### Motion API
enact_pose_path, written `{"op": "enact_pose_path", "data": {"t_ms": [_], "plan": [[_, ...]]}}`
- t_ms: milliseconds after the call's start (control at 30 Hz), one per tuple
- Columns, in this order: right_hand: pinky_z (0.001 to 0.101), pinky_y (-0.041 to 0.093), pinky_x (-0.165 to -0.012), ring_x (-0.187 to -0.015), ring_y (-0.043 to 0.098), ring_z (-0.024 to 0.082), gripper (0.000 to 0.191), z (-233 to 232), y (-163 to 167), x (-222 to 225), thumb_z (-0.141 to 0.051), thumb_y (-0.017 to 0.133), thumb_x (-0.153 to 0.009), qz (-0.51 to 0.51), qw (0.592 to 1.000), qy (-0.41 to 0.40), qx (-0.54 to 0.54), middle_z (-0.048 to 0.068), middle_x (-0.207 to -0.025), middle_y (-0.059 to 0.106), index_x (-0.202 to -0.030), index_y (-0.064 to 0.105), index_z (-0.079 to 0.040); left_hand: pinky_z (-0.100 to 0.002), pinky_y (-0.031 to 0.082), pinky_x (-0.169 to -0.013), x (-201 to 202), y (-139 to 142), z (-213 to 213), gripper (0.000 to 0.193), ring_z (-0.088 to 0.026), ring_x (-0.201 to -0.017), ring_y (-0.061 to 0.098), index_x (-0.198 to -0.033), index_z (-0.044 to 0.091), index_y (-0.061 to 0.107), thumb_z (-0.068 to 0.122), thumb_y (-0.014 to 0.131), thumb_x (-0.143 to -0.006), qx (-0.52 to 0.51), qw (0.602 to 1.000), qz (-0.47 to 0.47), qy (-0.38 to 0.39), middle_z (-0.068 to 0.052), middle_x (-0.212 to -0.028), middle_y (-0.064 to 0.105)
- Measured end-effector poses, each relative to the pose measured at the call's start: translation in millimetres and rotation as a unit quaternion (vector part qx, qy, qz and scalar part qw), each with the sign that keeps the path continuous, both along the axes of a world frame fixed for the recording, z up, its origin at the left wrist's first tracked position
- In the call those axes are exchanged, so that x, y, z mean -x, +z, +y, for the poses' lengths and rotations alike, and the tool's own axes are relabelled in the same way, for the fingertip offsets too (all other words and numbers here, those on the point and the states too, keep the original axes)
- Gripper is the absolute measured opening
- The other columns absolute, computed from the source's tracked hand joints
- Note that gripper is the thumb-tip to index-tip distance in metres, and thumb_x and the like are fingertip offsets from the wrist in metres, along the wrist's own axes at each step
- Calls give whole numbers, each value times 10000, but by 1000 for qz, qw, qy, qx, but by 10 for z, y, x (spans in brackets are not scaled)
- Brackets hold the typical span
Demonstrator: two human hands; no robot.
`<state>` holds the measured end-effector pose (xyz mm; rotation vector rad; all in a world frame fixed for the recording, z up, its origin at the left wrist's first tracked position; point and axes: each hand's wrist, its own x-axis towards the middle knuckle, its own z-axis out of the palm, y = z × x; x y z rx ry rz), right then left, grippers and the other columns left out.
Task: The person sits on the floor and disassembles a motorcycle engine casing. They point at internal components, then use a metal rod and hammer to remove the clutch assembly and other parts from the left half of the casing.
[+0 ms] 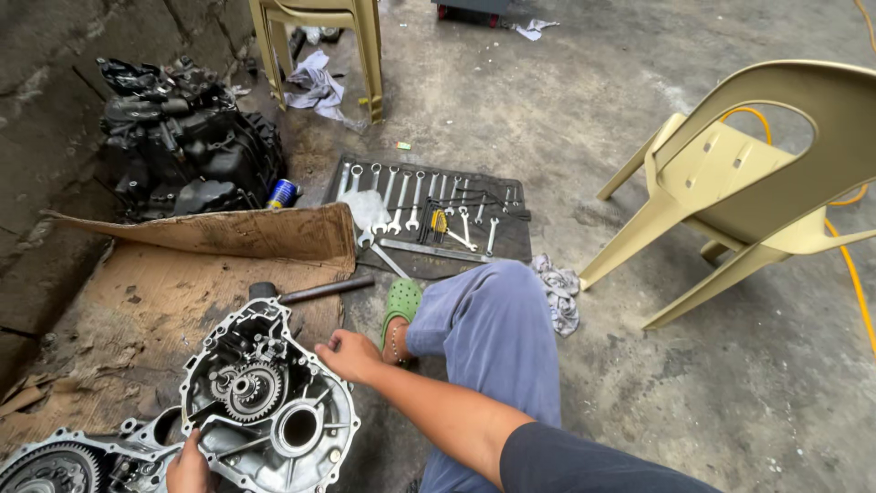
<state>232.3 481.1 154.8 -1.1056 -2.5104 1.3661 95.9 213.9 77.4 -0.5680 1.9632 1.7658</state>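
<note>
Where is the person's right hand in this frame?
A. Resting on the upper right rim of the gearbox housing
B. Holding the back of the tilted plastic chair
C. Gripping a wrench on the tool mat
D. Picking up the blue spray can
A: the right hand sits on the upper right rim of the metal gearbox housing, which lies on the cardboard, far from the wrenches on the dark mat.

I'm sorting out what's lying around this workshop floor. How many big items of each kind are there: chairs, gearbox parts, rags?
Plastic chairs: 2, one tipped, one upright
Gearbox parts: 3, open housing with gears under both hands, black casing, geared piece
Rags: 2, grey, pale
Total: 7
</note>
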Motion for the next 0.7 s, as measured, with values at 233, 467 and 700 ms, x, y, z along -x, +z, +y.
{"op": "enact_pose_path", "data": {"t_ms": [233,467,700], "plan": [[435,552,-822,-914,723,329,470,46,273,-101,-568,686,-846,72,997,-1,18,138,-934,753,-967,722,-115,-557,429,-884,-275,211,-238,646,-337,-1207,582,-1469,106,497,535,600,-997,53,996,-68,-4,-127,-1472,517],[418,559,-807,-903,724,316,450,-16,467,270,-563,711,-827,101,994,50,0,131,-946,755,-927,734,-125,-607,460,-801,-114,331,-250,619,-426,-1164,586,-1546,204,451,524,560,-1027,7,994,-103,38,-167,-1508,455],[414,572,-722,-809,737,287,371,538,762,1154,-473,752,-801,100,986,79,-111,123,-875,772,-864,743,-108,-432,441,-731,262,599,-246,614,-259,-1007,590,-1397,90,550,482,662,-939,21,996,77,-29,-109,-1264,585]]}}
